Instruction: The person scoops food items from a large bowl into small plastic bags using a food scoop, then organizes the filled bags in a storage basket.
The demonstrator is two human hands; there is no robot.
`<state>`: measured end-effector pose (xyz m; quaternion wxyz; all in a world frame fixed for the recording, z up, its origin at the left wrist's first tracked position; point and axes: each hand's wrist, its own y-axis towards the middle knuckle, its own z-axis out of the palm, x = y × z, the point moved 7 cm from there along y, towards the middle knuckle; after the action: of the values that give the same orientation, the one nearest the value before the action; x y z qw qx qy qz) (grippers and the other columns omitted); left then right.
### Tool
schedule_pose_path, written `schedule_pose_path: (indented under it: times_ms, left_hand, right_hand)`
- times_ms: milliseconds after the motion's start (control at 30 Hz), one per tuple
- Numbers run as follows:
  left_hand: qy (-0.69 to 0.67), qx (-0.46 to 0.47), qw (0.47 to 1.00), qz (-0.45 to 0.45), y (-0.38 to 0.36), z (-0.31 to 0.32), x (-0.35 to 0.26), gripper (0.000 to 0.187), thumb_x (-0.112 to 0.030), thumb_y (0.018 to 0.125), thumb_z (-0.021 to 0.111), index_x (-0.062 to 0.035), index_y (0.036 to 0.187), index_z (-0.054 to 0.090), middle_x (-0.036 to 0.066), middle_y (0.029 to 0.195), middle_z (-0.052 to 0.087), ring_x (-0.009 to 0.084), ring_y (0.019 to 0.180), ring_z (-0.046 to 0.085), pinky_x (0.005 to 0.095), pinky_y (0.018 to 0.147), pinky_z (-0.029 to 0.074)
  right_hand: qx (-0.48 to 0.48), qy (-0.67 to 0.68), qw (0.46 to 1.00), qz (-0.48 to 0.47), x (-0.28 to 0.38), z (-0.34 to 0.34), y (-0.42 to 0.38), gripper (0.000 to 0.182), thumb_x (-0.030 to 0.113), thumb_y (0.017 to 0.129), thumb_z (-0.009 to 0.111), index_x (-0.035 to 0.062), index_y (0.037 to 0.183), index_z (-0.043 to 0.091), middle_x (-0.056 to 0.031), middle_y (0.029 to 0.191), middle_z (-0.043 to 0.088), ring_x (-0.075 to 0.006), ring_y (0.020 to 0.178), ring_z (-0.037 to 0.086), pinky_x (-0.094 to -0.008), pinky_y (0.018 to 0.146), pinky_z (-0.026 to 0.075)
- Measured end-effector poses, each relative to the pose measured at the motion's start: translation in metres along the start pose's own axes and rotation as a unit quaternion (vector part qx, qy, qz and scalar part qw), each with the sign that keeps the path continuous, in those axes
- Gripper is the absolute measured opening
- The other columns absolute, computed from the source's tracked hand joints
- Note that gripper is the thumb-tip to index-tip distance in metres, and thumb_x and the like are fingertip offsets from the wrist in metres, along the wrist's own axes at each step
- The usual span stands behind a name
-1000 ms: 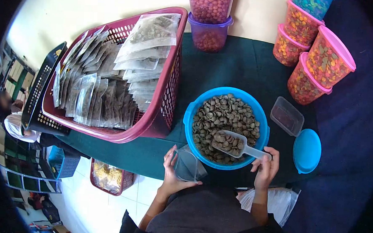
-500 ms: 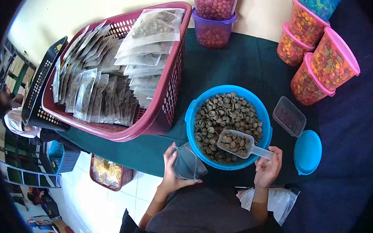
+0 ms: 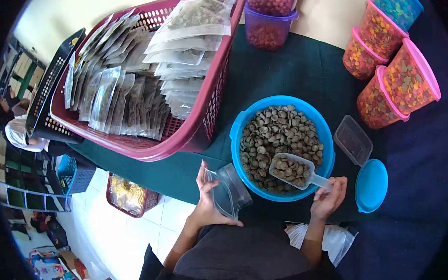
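My right hand [image 3: 329, 199] grips the handle of a clear plastic scoop [image 3: 318, 181], which is loaded with brownish-grey, shell-shaped pieces. The scoop lies over the near right part of a round blue tub [image 3: 238, 135] filled with the same shell-shaped pieces [image 3: 273, 126]. Left of the tub, my left hand [image 3: 206, 207] holds a small clear plastic bag [image 3: 237, 189] by its mouth, fingers on one side and thumb on the other. The bag's mouth gapes towards me, and no pieces show inside it.
A maroon basket [image 3: 217, 94] packed with filled clear bags stands at the left, beside a black crate [image 3: 54, 88]. Pink-lidded tubs [image 3: 411, 86] and purple-lidded tubs [image 3: 267, 31] stand at the back. A clear box [image 3: 354, 140], a blue lid [image 3: 372, 186] and plastic bags [image 3: 330, 242] lie at the right.
The view has shifted slightly, so the tub and basket appear further right and higher. My left hand's fingers have shifted on the bag's mouth. The loaded scoop stays over the tub.
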<state>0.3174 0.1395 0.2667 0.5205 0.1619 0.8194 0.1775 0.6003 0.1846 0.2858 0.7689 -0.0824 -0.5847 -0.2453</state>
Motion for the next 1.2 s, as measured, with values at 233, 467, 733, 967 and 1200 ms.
schedule_pose_path:
  times_ms: [233,467,733,967,1200]
  left_hand:
    - [-0.042,-0.068,0.996,0.025,-0.008,0.004,0.007,0.103,-0.031,0.037,0.085,-0.0148,0.118,0.024,0.022,0.126,0.023,0.0413,0.119,0.025,0.0505,0.094,0.027]
    - [-0.067,-0.086,0.994,-0.027,-0.013,0.008,0.008,0.113,-0.030,0.037,0.086,-0.0121,0.125,0.018,0.022,0.123,0.028,0.0377,0.115,0.032,0.0468,0.091,0.033]
    - [-0.021,-0.082,0.996,0.011,-0.015,0.008,0.002,0.109,-0.031,0.036,0.086,-0.0180,0.124,0.022,0.020,0.119,0.027,0.0385,0.111,0.032,0.0496,0.088,0.034]
    - [-0.018,-0.070,0.997,0.019,-0.010,0.005,-0.007,0.086,-0.029,0.039,0.085,-0.0150,0.105,0.032,0.021,0.122,0.021,0.0417,0.117,0.025,0.0537,0.092,0.029]
    - [-0.037,-0.065,0.997,0.032,-0.009,0.007,-0.011,0.093,-0.028,0.039,0.086,-0.0176,0.105,0.022,0.026,0.122,0.022,0.0414,0.117,0.027,0.0503,0.091,0.032]
  right_hand:
    - [0.007,0.002,1.000,-0.019,0.004,0.006,0.000,0.028,0.028,0.091,0.032,0.0093,0.069,0.035,0.0005,0.049,0.036,-0.0039,0.033,0.032,-0.0160,0.028,0.022]
    - [-0.036,0.047,0.998,-0.016,0.014,0.005,-0.004,0.031,0.031,0.091,0.030,0.0105,0.069,0.035,0.0020,0.045,0.033,-0.0033,0.029,0.026,-0.0170,0.026,0.019]
    - [0.000,0.079,0.997,0.016,0.036,0.021,-0.018,0.030,0.030,0.091,0.029,0.0105,0.070,0.034,0.0017,0.041,0.031,-0.0038,0.026,0.023,-0.0179,0.023,0.017]
    - [0.084,0.093,0.992,0.035,0.036,0.046,-0.039,0.029,0.029,0.092,0.028,0.0081,0.071,0.033,0.0000,0.041,0.033,-0.0049,0.025,0.028,-0.0187,0.022,0.021]
    - [0.171,0.064,0.983,0.007,0.035,0.064,-0.052,0.032,0.030,0.091,0.030,0.0048,0.072,0.035,-0.0023,0.041,0.036,-0.0074,0.026,0.033,-0.0199,0.023,0.027]
